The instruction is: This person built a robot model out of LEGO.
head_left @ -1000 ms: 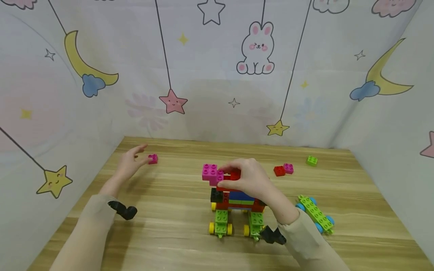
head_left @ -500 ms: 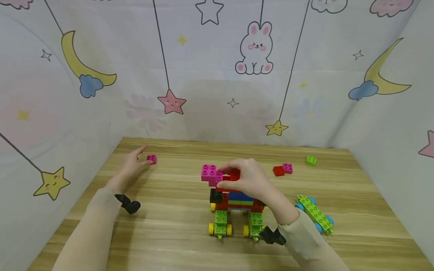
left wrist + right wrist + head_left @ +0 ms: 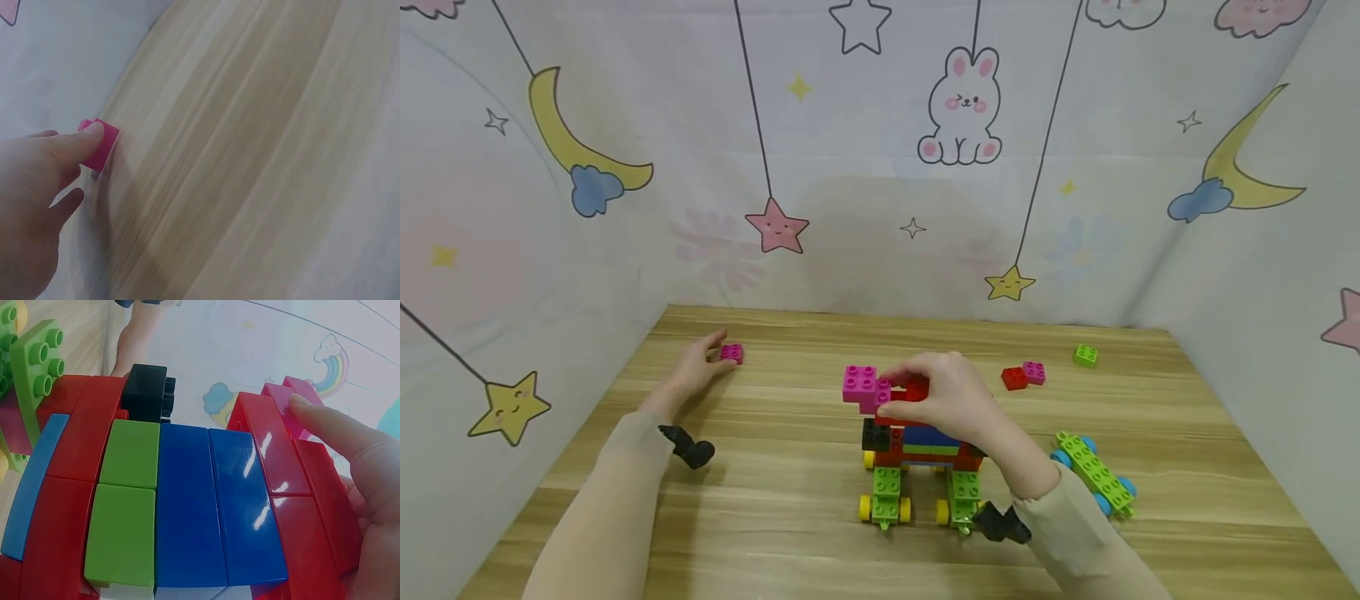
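In the head view my left hand [image 3: 694,368] is at a pink brick [image 3: 732,354] on the far left of the table. Its thumb lies on the side of that brick [image 3: 103,147] in the left wrist view, with the fingers partly hidden behind. My right hand [image 3: 943,396] grips the upper part of a wheeled block model [image 3: 931,435], thumb and fingers around a pink brick [image 3: 883,392] beside red bricks. A further pink brick [image 3: 859,383] juts out to the left. In the right wrist view the thumb touches pink, above stacked red, blue [image 3: 190,506] and green bricks.
Right of the model lies a green wheeled base [image 3: 1095,475] with blue wheels. Farther back are a red brick [image 3: 1014,378], a pink brick [image 3: 1033,372] touching it, and a lime brick [image 3: 1086,356]. A printed cloth wall [image 3: 850,275] borders the wooden table.
My left hand has closed in on the far-left pink brick, its fingers drawing nearer around it. The right hand keeps its hold on the model; the view has shifted slightly.
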